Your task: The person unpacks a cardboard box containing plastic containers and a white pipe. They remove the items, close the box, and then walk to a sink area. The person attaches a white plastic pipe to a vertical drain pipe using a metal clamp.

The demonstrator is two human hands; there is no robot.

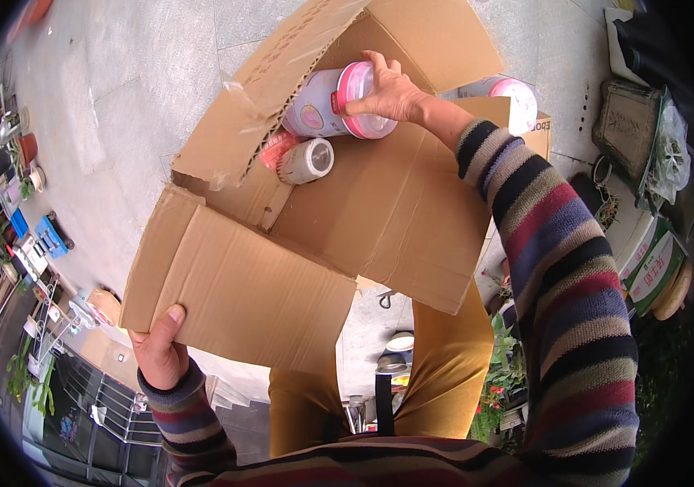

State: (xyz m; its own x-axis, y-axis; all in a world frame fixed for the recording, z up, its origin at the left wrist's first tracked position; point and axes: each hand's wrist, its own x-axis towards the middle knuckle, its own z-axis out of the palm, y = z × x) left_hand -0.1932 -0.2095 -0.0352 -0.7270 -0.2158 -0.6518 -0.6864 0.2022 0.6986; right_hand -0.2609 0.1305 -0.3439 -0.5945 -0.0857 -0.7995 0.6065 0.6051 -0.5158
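A large open cardboard box (412,219) fills the middle, its flaps spread outward. My left hand (162,353) pinches the near-left flap (258,284) at its lower corner, thumb on top. Inside the box, my right hand (392,91) is wrapped round the pink-rimmed clear lid end of a pale lilac canister (314,104), which lies tilted on its side. Just below the canister rest a small white can (306,161) with a dark end and a red packet (277,148). The far-left flap partly hides the canister's other end.
Beyond the box's right side lies another pink-topped canister (512,101), next to a smaller carton (538,136). Potted plants, a blue item (55,234) and a metal rack (124,410) stand at the left. A green and white carton (655,268) and a plastic bag (668,158) are at the right.
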